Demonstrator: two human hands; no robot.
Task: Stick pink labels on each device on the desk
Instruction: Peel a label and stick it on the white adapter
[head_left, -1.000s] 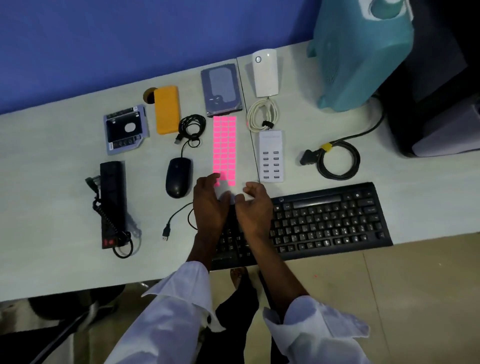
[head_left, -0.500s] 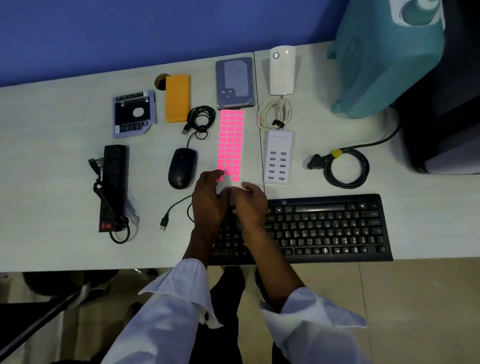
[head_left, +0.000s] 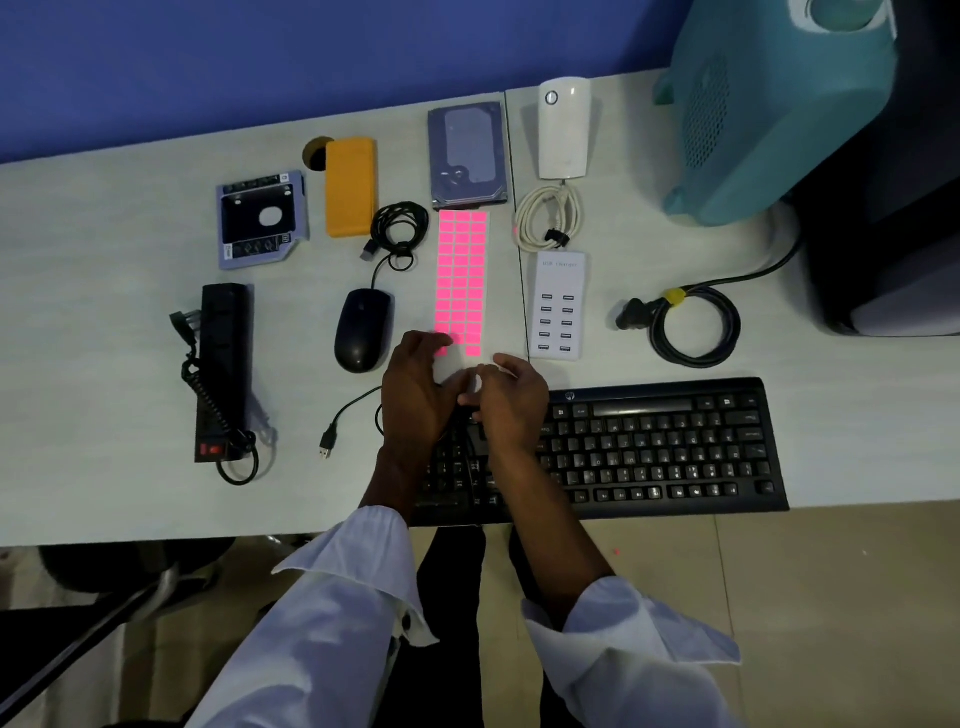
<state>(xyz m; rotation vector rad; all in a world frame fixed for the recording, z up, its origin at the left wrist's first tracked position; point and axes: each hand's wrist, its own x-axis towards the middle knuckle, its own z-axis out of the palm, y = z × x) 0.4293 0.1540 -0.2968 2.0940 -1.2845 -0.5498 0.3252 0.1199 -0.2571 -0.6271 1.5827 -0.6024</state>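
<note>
Label sheet: the pink label sheet (head_left: 462, 275) lies flat on the desk (head_left: 104, 364), between the mouse (head_left: 362, 330) and the USB charger (head_left: 558, 306), with its far end just below the hard drive (head_left: 467, 156).
Left hand: the left hand (head_left: 415, 387) reaches over the keyboard (head_left: 654, 447); its fingertips rest on the near left corner of the sheet.
Right hand: the right hand (head_left: 511, 402) hovers at the bare near end of the sheet with its fingers curled inward. Whether it pinches a label cannot be told.
Hand spacing: close together, thumbs nearly meeting, both at the sheet's near end.
Step in hand: judged to be peeling one label off the bottom row while the left hand steadies the backing.
Progress: no pink label shows on any device in view, so the task appears to be at its start.
Next move: requires lifting a label corner cleanly, holding the backing down, then carrying the label to a nearby device and pressing it flat.
Nearest targets: the mouse, keyboard and USB charger all sit just beside the hands.
</note>
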